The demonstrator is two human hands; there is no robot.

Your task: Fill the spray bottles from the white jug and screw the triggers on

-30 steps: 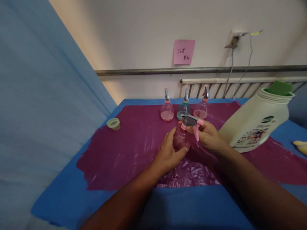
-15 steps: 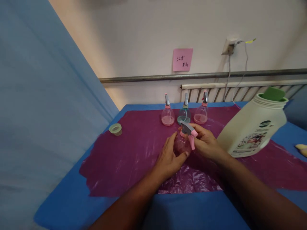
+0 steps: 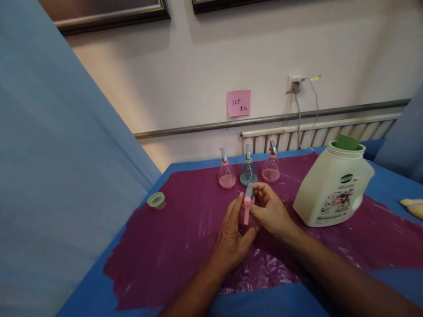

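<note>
Between my hands stands a spray bottle (image 3: 246, 215) with a grey and pink trigger head; its body is largely hidden by my fingers. My left hand (image 3: 233, 233) is closed round the left side of the bottle. At the neck and collar, my right hand (image 3: 272, 213) grips with thumb and fingers, the trigger pointing towards me. Just behind are three more spray bottles: a pink one (image 3: 227, 179), a teal one (image 3: 248, 176) and another pink one (image 3: 271, 172), each with a little liquid in the bottom.
A large cream jug (image 3: 333, 193) with a green scoop (image 3: 346, 141) in its mouth stands at the right. A small pale-green cup (image 3: 156, 200) is at the left on the purple plastic sheet (image 3: 172, 246). Something yellow (image 3: 413, 207) lies at the far right. A blue curtain (image 3: 66, 154) hangs at the left.
The trigger head has turned in my right hand, from pointing right to pointing towards me. My left hand stays round the bottle. The camera view has tilted up.
</note>
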